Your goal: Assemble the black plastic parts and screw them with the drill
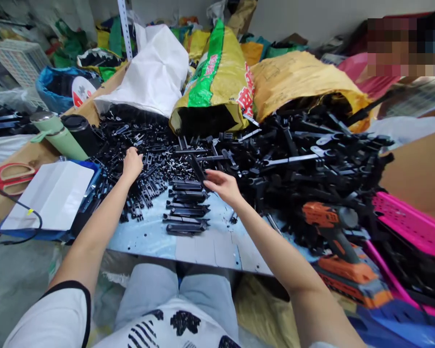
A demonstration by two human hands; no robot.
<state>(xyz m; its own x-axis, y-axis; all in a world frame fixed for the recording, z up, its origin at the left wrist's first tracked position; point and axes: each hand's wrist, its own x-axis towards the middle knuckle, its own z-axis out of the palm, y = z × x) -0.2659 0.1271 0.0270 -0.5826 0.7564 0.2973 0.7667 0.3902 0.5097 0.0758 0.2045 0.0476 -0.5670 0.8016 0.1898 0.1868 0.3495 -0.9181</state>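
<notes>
My left hand (pixel 132 164) rests fingers-down in a heap of small black plastic parts (pixel 148 154) on the pale blue table (pixel 203 246); what it grips is hidden. My right hand (pixel 222 186) holds a long black plastic bar (pixel 196 167) by its near end, tilted up to the left. Just below it lies a neat stack of black bars (pixel 186 208) in rows. A big pile of longer black parts (pixel 311 154) spreads to the right.
Sacks stand at the back: white (pixel 152 72), green-yellow (pixel 217 82), yellow (pixel 300 77). An orange cordless drill (pixel 333 232) lies right, pink plastic pieces (pixel 409 222) beyond. At left are a green bottle (pixel 56 133), red scissors (pixel 12 176), a white-lidded box (pixel 50 193). A person sits far right.
</notes>
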